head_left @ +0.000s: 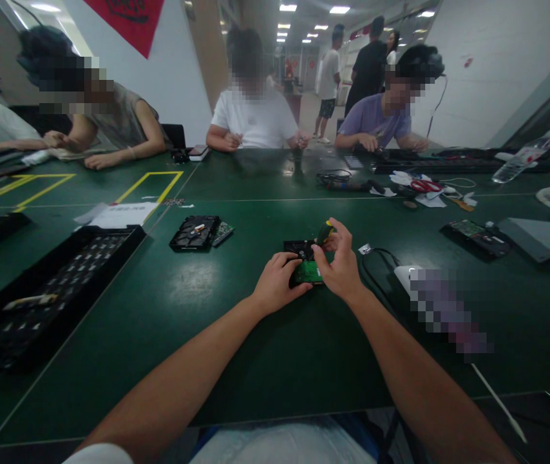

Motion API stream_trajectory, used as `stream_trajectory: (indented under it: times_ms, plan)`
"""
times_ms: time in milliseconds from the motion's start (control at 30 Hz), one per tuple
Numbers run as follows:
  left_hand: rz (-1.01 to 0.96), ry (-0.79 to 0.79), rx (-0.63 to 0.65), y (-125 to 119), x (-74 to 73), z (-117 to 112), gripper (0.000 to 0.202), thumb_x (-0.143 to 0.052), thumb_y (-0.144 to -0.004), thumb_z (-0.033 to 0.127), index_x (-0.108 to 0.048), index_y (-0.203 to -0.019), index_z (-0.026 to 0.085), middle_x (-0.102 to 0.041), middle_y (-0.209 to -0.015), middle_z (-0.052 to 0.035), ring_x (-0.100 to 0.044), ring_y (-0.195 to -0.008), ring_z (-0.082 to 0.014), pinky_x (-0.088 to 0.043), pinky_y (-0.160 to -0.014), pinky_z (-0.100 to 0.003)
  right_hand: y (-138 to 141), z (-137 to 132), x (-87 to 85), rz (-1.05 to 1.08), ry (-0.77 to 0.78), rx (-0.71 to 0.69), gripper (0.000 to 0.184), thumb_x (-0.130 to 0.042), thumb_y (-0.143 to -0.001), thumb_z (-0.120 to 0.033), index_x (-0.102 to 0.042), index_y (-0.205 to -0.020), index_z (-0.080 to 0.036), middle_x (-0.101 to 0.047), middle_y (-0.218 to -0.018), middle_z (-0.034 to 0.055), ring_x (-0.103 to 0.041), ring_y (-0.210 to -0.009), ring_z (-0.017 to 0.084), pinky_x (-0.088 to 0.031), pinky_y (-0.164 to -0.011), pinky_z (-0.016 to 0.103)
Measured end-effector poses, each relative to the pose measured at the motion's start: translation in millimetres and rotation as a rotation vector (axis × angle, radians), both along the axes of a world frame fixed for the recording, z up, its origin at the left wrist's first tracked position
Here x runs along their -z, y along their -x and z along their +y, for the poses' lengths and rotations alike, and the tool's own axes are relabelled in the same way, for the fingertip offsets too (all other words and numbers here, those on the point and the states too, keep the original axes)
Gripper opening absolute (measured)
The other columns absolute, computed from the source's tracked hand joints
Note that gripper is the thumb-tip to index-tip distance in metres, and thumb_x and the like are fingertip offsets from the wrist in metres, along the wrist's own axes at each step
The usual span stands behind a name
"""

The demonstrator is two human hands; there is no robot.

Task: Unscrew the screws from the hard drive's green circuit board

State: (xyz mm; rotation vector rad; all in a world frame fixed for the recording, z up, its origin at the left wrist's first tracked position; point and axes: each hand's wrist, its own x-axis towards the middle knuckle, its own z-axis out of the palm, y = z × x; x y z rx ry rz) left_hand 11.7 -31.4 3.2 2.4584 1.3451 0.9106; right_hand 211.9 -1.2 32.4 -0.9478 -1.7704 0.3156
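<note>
A hard drive [308,272] with a green circuit board facing up lies on the green table [227,348] in front of me. My left hand [275,282] is closed around its left and near edges, holding it against the tabletop. In my right hand [341,263] is a screwdriver [324,233] with a dark green and yellow handle, gripped between thumb and fingers. It stands tilted over the drive's right side; its tip is hidden by my fingers. Left of the drive rest a square black case [194,232] with small parts on it and a loose circuit board [223,234].
A long black tray [57,290] of small parts lies at left. To the right are a cable [376,254], a white power strip [405,277], another opened device [475,238] and a grey box [543,238]. Several people sit across the table, near a plastic bottle [526,156].
</note>
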Motion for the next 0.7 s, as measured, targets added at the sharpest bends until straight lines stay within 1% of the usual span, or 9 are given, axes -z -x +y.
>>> stream_trajectory:
  times_ms: [100,200,300,467,600,700]
  plan:
    - [0.001,0.003,-0.002,0.2,0.6,0.2,0.057,-0.077,-0.087,0.052,-0.063,-0.132,0.020,-0.060,-0.137,-0.0132,-0.054,-0.131,-0.0335,-0.048,-0.113,-0.053,-0.5,-0.4,0.8,0.017,0.020,-0.012,0.070,-0.058,-0.101,-0.031,-0.021,-0.160,-0.028,-0.065,-0.126,0.0120,-0.073,-0.097,0.024,-0.064,-0.091,0.048]
    - [0.012,0.006,-0.004,0.3,0.5,0.3,0.058,-0.076,-0.087,0.052,-0.063,-0.133,0.019,-0.060,-0.136,-0.0134,-0.054,-0.131,-0.0334,-0.048,-0.113,-0.052,-0.5,0.0,1.9,-0.005,0.003,0.025,0.071,-0.062,-0.099,-0.034,-0.024,-0.159,-0.028,-0.063,-0.129,0.0129,-0.072,-0.092,0.023,-0.065,-0.086,0.048]
    - [0.015,0.008,-0.002,0.2,-0.3,0.1,0.058,-0.076,-0.087,0.052,-0.063,-0.133,0.018,-0.060,-0.136,-0.0137,-0.054,-0.131,-0.0336,-0.048,-0.114,-0.052,0.0,0.0,1.5,-0.031,-0.018,0.040,0.073,-0.066,-0.097,-0.036,-0.027,-0.158,-0.028,-0.062,-0.132,0.0136,-0.071,-0.092,0.023,-0.066,-0.084,0.047]
    - [0.003,0.016,-0.004,-0.2,-0.4,0.0,0.058,-0.077,-0.086,0.052,-0.063,-0.133,0.020,-0.060,-0.136,-0.0133,-0.054,-0.131,-0.0338,-0.049,-0.113,-0.054,0.2,0.2,-0.3,-0.009,-0.025,0.035,0.065,-0.058,-0.101,-0.033,-0.028,-0.158,-0.028,-0.063,-0.132,0.0137,-0.073,-0.099,0.024,-0.066,-0.088,0.047]
    - [0.011,0.013,-0.009,0.2,0.9,0.2,0.058,-0.077,-0.086,0.053,-0.063,-0.133,0.020,-0.061,-0.136,-0.0129,-0.054,-0.131,-0.0338,-0.048,-0.113,-0.054,-0.1,1.5,1.4,-0.007,-0.044,0.070,0.069,-0.065,-0.098,-0.036,-0.029,-0.156,-0.029,-0.065,-0.125,0.0105,-0.072,-0.092,0.023,-0.067,-0.084,0.046]
    - [0.005,0.007,-0.007,0.2,0.5,-0.1,0.058,-0.077,-0.086,0.052,-0.063,-0.133,0.020,-0.061,-0.136,-0.0127,-0.054,-0.131,-0.0335,-0.048,-0.114,-0.054,0.1,1.2,1.6,-0.019,-0.049,0.070,0.071,-0.066,-0.097,-0.038,-0.028,-0.157,-0.031,-0.064,-0.127,0.0103,-0.071,-0.092,0.022,-0.067,-0.082,0.045]
